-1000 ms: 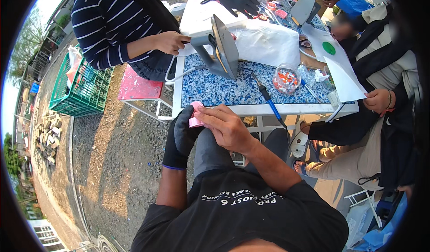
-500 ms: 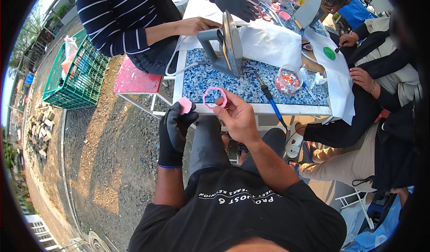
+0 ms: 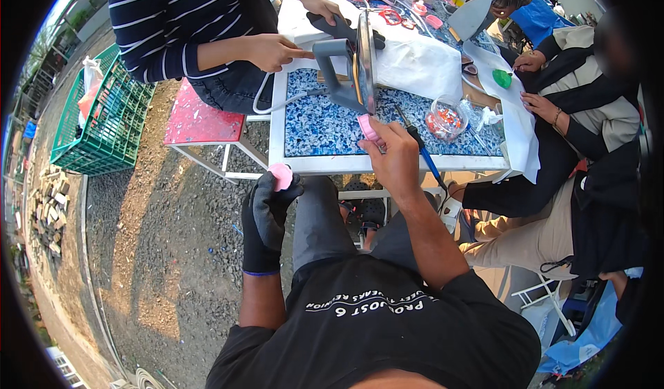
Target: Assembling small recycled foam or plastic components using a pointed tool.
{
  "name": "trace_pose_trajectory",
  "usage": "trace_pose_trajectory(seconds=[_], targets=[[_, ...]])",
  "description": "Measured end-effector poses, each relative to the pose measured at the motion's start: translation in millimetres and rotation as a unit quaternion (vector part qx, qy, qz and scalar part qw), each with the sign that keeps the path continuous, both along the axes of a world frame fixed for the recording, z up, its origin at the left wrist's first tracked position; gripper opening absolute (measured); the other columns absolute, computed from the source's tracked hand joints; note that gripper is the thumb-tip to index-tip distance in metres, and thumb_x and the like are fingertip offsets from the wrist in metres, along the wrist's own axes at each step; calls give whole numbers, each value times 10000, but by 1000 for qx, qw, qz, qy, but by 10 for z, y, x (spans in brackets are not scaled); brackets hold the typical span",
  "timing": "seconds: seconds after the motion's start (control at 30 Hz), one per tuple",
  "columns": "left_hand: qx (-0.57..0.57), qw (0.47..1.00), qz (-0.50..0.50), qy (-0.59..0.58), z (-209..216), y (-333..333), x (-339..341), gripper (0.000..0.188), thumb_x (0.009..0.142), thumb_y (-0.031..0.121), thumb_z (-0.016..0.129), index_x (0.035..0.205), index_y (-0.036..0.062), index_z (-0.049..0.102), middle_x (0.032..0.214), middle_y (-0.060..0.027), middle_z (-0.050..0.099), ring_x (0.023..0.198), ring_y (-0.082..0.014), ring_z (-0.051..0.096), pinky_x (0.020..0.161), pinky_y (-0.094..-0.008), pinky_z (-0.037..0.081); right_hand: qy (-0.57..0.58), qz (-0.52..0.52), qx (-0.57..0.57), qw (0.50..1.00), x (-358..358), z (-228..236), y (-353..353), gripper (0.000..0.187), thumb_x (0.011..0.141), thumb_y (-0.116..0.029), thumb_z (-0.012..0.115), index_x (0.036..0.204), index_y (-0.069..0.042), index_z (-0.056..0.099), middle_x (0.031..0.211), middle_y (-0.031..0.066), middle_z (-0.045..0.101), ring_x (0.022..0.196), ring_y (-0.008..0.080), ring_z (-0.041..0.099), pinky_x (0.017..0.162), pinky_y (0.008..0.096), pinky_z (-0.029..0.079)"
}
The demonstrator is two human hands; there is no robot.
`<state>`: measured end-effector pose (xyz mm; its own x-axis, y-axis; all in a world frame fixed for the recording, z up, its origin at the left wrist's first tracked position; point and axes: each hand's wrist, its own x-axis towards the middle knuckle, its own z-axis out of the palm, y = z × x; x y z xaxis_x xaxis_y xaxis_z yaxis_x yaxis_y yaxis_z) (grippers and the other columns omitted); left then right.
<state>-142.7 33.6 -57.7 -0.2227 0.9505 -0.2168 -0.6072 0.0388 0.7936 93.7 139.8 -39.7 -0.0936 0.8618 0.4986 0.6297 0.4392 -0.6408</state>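
Observation:
My left hand (image 3: 268,212) wears a black glove and holds a small pink disc (image 3: 281,176) by my knee, below the table's near edge. My bare right hand (image 3: 394,155) reaches over the blue speckled table (image 3: 325,127) and pinches a pink ring-shaped piece (image 3: 369,127) right next to the flat plate of an upended grey clothes iron (image 3: 354,65). A blue-handled tool (image 3: 423,155) lies on the table just to the right of that hand.
A person in a striped top sits at the far left, one hand (image 3: 271,50) near the iron's cord. Another person's hands (image 3: 538,102) rest on white paper at the right. A clear cup of beads (image 3: 446,118), a red stool (image 3: 200,121) and a green crate (image 3: 104,116) stand around.
My right hand has carried the pink ring from in front of my left hand up over the table to the iron. My gloved left hand stays low with the pink disc.

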Motion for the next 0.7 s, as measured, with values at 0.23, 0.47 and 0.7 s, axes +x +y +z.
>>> trace_pose_trajectory(seconds=[0.23,0.47,0.7], targets=[[4,1000,-10,-13,-35,-69,-148,393,1053,305,559,1297,-1,586,1135,-112,676,1069,-239,675,950,-428,572,-102,-20,40,994,-36,9,51,473,742,-40,849,1200,-20,735,846,132,612,724,288,625,682,393,504],[-19,999,-3,-28,-99,-42,-241,394,1048,292,560,1311,-1,569,1174,-127,665,1073,-260,677,956,-446,573,-53,-39,-2,998,-45,-10,-23,425,746,-48,838,1157,-23,733,872,134,631,804,337,654,720,436,514],[-24,999,7,-31,-166,-19,-247,387,1040,292,570,1307,13,570,1164,-120,663,1072,-261,675,951,-445,577,-8,-26,2,1000,-100,51,-177,440,762,-50,834,1188,-24,729,856,131,616,748,317,628,702,421,511]])
